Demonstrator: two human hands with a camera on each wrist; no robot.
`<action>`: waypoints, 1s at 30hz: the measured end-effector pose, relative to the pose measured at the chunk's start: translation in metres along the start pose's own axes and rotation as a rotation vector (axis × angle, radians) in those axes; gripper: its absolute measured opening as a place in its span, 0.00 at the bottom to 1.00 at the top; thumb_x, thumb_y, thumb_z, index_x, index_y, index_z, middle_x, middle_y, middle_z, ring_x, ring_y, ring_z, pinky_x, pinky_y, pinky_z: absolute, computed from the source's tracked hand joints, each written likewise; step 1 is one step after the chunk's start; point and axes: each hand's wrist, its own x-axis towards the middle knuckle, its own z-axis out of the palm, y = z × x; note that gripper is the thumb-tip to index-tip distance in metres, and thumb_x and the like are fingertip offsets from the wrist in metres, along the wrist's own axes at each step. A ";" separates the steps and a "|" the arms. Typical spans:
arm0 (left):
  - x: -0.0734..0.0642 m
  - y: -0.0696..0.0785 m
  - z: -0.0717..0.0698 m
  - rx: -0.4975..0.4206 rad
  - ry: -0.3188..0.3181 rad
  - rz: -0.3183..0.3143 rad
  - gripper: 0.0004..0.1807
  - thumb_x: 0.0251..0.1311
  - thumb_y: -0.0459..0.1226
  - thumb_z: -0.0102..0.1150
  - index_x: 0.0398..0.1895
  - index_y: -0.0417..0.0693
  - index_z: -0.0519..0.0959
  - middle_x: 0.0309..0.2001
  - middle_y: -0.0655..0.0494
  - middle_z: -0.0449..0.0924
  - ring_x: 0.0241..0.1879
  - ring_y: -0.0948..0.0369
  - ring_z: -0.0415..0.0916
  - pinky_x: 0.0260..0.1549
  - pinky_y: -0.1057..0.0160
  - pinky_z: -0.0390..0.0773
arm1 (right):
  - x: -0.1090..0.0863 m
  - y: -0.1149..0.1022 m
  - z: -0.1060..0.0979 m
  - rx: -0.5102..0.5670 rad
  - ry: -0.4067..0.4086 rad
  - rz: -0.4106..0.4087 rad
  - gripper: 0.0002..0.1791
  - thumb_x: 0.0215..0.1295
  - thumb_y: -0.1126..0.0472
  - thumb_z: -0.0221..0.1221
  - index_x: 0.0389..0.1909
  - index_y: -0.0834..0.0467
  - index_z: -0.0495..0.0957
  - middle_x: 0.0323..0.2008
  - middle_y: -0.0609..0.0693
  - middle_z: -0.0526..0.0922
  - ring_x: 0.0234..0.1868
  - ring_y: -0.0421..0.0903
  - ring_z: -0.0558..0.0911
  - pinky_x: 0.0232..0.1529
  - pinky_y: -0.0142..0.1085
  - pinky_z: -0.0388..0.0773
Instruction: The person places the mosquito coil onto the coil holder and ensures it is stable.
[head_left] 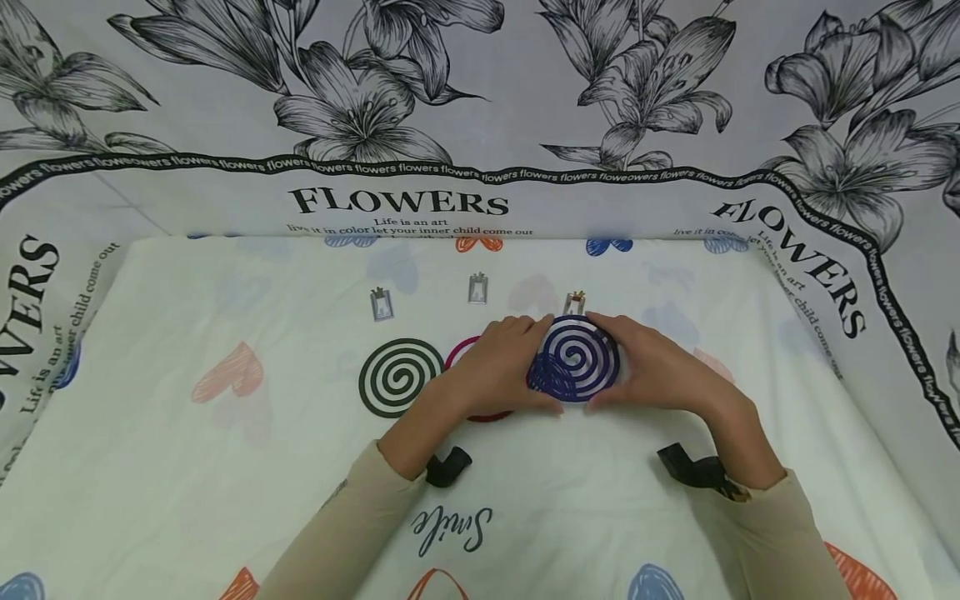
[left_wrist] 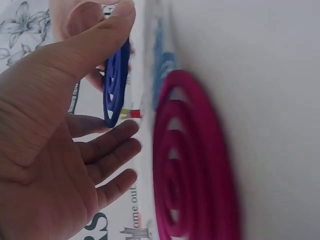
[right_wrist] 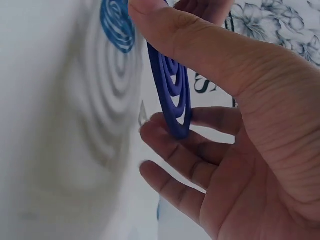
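Both hands hold a blue spiral disc (head_left: 574,357) by its edges, one at each side. My left hand (head_left: 495,367) has its thumb and a fingertip at opposite edges of the disc, its other fingers spread. My right hand (head_left: 660,362) grips the other side between thumb and fingers. In the right wrist view the disc (right_wrist: 167,95) is raised off the cloth, and a spiral shadow falls beside it. A magenta spiral disc (left_wrist: 215,165) lies flat under my left hand, partly hidden by it in the head view. Left of that lies a dark green spiral disc (head_left: 400,377).
Three small frame-like pieces stand or lie in a row behind the discs: a left one (head_left: 382,304), a middle one (head_left: 477,288) and a right one (head_left: 574,306). Black straps (head_left: 686,467) hang at the wrists. A white printed cloth (head_left: 225,467) covers the surface.
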 end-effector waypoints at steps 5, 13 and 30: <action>0.007 0.003 -0.014 -0.083 0.012 -0.029 0.67 0.52 0.61 0.79 0.86 0.42 0.51 0.76 0.43 0.68 0.74 0.49 0.70 0.77 0.48 0.72 | 0.007 -0.005 -0.008 0.034 0.008 0.024 0.67 0.46 0.49 0.85 0.83 0.61 0.56 0.68 0.62 0.75 0.66 0.59 0.79 0.68 0.59 0.79; 0.015 0.004 -0.027 -0.204 0.043 -0.070 0.65 0.55 0.53 0.81 0.87 0.45 0.48 0.79 0.42 0.62 0.74 0.49 0.72 0.72 0.48 0.77 | 0.014 -0.008 -0.019 0.046 0.055 0.031 0.67 0.49 0.50 0.84 0.84 0.61 0.53 0.62 0.63 0.75 0.56 0.56 0.80 0.60 0.54 0.84; 0.043 0.003 -0.047 -0.386 0.106 -0.134 0.63 0.57 0.45 0.80 0.87 0.46 0.46 0.80 0.41 0.58 0.76 0.46 0.68 0.74 0.47 0.75 | 0.040 0.000 -0.042 0.159 0.098 0.062 0.64 0.57 0.56 0.80 0.87 0.54 0.47 0.74 0.63 0.69 0.63 0.61 0.78 0.64 0.59 0.82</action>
